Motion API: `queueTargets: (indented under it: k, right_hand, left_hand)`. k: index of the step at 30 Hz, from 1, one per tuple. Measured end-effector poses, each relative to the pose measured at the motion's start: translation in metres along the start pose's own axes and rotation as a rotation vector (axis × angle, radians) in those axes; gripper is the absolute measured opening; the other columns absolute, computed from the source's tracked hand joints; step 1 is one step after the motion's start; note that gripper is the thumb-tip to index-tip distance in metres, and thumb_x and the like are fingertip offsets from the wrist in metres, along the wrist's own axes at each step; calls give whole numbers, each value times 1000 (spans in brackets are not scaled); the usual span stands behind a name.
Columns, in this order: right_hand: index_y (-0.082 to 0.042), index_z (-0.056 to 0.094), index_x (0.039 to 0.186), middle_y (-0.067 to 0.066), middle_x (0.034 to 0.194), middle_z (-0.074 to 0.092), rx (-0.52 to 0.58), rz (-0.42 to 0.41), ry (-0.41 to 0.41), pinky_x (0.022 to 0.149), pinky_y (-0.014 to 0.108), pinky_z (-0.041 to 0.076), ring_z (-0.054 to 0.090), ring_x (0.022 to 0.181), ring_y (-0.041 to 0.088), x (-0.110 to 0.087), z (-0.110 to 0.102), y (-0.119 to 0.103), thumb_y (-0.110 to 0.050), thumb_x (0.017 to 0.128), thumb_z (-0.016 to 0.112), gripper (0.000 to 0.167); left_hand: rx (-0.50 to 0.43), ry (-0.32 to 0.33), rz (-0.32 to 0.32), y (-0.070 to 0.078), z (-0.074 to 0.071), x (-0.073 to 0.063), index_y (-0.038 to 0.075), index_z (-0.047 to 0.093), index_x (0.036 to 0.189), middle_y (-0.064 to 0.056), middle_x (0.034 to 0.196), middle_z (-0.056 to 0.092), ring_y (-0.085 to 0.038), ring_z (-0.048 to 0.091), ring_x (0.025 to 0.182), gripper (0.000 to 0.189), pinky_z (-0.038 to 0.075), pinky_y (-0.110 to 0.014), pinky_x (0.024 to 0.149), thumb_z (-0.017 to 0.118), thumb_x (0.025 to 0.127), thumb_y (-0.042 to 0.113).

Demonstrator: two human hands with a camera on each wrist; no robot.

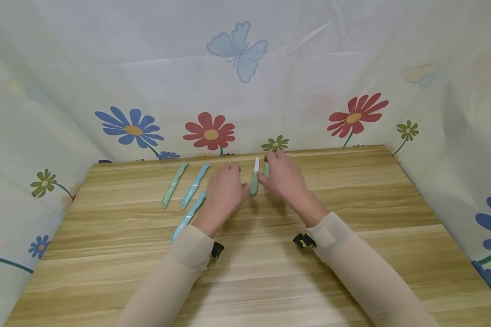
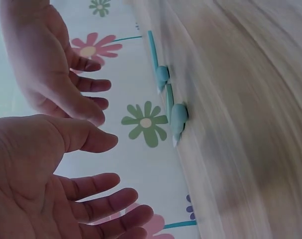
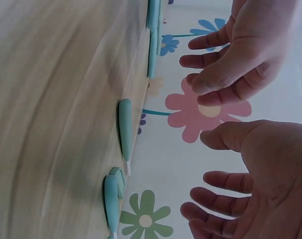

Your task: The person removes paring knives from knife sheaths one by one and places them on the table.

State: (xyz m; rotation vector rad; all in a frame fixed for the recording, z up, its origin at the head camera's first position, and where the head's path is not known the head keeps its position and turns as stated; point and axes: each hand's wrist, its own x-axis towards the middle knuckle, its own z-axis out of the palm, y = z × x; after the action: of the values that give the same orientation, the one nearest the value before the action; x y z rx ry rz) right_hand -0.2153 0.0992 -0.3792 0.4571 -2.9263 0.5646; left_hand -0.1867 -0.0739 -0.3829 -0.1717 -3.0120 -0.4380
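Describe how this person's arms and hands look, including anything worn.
Long, light beige sleeves reach both wrists. The left hand and right hand are ungloved. A small black device shows at the left wrist; a second black device, at the right wrist, bears a yellow-green mark.

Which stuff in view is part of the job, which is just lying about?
Likely in the job:
left hand and right hand
bare green knife, between them
green cover, by the right hand
blue-handled knife
blue strip, probably its cover

Seemingly just lying about, left side of the table:
covered green knife
back blue knife
front blue knife, partly hidden
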Motion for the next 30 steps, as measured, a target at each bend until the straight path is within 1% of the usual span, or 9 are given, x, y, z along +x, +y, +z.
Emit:
queueTargets:
  k: [2, 6, 12, 15, 19, 22, 26, 30]
  right_hand:
    - [0, 64, 132, 21, 133, 63, -5, -32, 11, 101, 49, 53, 62, 119, 38, -4, -1, -1, -32, 98, 74, 48]
    - [-2, 66, 132, 19, 130, 64, -27, -90, 31, 101, 49, 52, 62, 117, 39, -12, 0, -2, -32, 98, 75, 47]
    - [-3, 67, 133, 18, 128, 64, -67, -163, 66, 102, 53, 50, 61, 117, 41, -25, 3, -1, -31, 97, 76, 46]
    - [-5, 67, 134, 16, 127, 64, -78, -203, 82, 101, 53, 51, 62, 116, 41, -31, 6, 1, -30, 97, 77, 46]
    - [-6, 67, 137, 15, 128, 64, -62, -291, 103, 100, 50, 52, 62, 116, 39, -39, 8, 5, -26, 94, 81, 49]
    - [-6, 66, 139, 16, 133, 64, -56, -374, 119, 102, 49, 52, 62, 119, 38, -44, 11, 9, -25, 93, 83, 53]
    - [-9, 63, 143, 17, 140, 61, -66, -454, 102, 107, 51, 49, 60, 127, 37, -50, 15, 13, -23, 92, 84, 57]
    - [-13, 62, 146, 16, 145, 59, -66, -474, 55, 109, 53, 49, 57, 131, 36, -55, 18, 14, -22, 94, 82, 56]
  left_hand:
    - [-3, 7, 9, -4, -2, -3, 1, 65, 125, -14, 116, 68, -35, 66, 99, 41, 57, -50, 82, 75, 96, 28]
    - [5, 11, 20, -11, -3, -8, 1, 65, 129, -16, 122, 68, -37, 66, 107, 44, 58, -51, 86, 76, 97, 28]
    - [1, -11, 20, -20, -5, -15, 1, 63, 134, -16, 129, 66, -37, 63, 115, 48, 56, -51, 93, 77, 97, 28]
    - [0, -22, 34, -24, -6, -19, 2, 61, 138, -16, 135, 64, -38, 63, 118, 52, 55, -51, 97, 77, 97, 28]
    - [2, -36, 60, -32, -8, -25, 0, 59, 144, -18, 141, 61, -40, 60, 124, 57, 53, -53, 102, 77, 98, 28]
    - [7, -47, 57, -38, -9, -29, 0, 58, 145, -19, 141, 60, -42, 59, 127, 59, 51, -56, 104, 78, 98, 31]
    - [11, -53, 34, -48, -10, -34, 1, 58, 146, -20, 141, 60, -43, 58, 126, 60, 51, -58, 102, 77, 98, 32]
    - [13, -57, 22, -58, -9, -36, 0, 58, 146, -21, 141, 60, -45, 59, 123, 60, 52, -59, 98, 77, 98, 29]
